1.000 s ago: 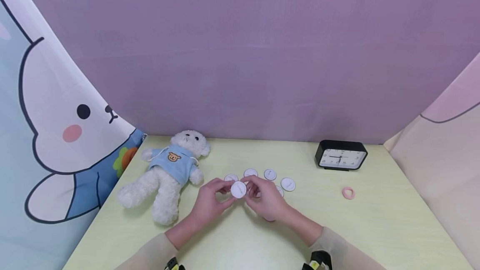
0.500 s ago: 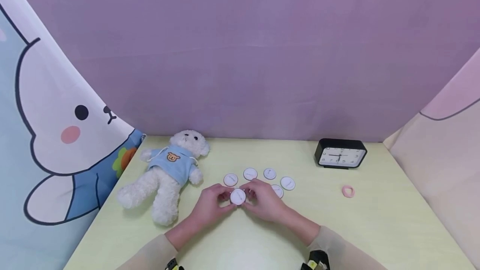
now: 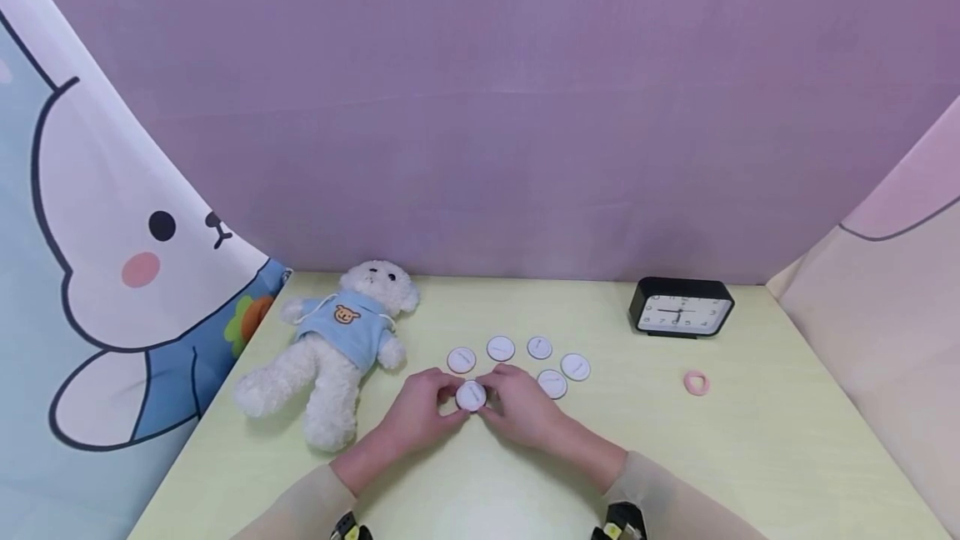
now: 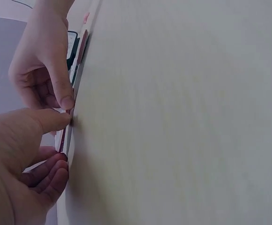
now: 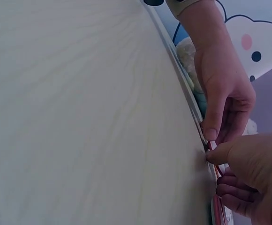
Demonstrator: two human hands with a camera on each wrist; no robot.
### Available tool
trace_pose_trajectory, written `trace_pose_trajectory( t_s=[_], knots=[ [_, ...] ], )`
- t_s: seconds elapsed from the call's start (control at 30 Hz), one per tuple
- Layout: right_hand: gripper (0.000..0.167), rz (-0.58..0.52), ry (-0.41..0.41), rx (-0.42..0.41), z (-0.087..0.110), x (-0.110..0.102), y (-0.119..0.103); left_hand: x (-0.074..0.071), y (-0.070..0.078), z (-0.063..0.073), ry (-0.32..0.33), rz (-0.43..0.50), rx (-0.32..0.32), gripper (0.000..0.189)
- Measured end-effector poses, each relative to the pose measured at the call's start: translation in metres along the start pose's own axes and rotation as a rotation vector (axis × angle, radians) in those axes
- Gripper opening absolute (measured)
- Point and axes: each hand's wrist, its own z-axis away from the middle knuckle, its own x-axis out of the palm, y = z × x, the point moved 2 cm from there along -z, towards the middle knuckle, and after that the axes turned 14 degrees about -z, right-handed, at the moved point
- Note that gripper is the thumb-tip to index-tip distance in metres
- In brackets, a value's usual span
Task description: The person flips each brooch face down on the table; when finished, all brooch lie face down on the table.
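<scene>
A round white disc (image 3: 470,396) with a dark rim and small writing lies flat at the table surface between both hands. My left hand (image 3: 420,411) pinches its left edge with thumb and fingers. From the opposite side, my right hand (image 3: 521,409) pinches the right edge. In the left wrist view, the disc's reddish edge (image 4: 64,136) shows between the fingers, close against the tabletop. Beyond the hands, several similar discs lie in a loose arc, among them a left one (image 3: 461,359), a far one (image 3: 501,348) and a right one (image 3: 575,367).
A white plush bear (image 3: 348,332) in a blue hoodie lies left of the hands. At the back right stands a black clock (image 3: 682,307), with a pink hair tie (image 3: 696,382) in front of it. A purple curtain (image 3: 480,123) borders the table's (image 3: 750,457) far edge.
Both hands have brought the disc down and slightly left, nearer the tabletop. The right hand has shifted left, so the near right disc now shows fully. The other things stay put.
</scene>
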Motion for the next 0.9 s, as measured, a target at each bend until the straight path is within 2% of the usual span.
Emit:
trace_pose_trajectory(
  t_s=[0.27,0.43,0.53,0.67,0.77,0.9],
  knots=[
    [0.029,0.005,-0.007,0.019,0.0,-0.001,0.0,0.001,-0.001,-0.003,-0.015,-0.069,-0.017,0.021],
    [0.023,-0.017,0.031,0.022,0.006,-0.021,0.006,-0.003,0.005,-0.006,-0.018,-0.089,-0.014,0.026],
    [0.019,-0.034,0.034,0.029,0.014,-0.039,0.009,-0.007,0.017,-0.009,-0.032,-0.082,0.025,0.031],
    [0.019,-0.04,0.029,0.083,0.03,-0.061,0.017,-0.009,0.04,-0.012,-0.097,-0.035,0.093,0.032],
    [0.02,-0.038,0.01,0.137,0.042,-0.072,0.023,-0.006,0.055,-0.014,-0.159,-0.019,0.118,0.033],
    [0.024,-0.076,-0.039,0.171,0.058,-0.078,0.028,0.006,0.071,-0.016,-0.207,-0.058,0.133,0.036]
  ],
)
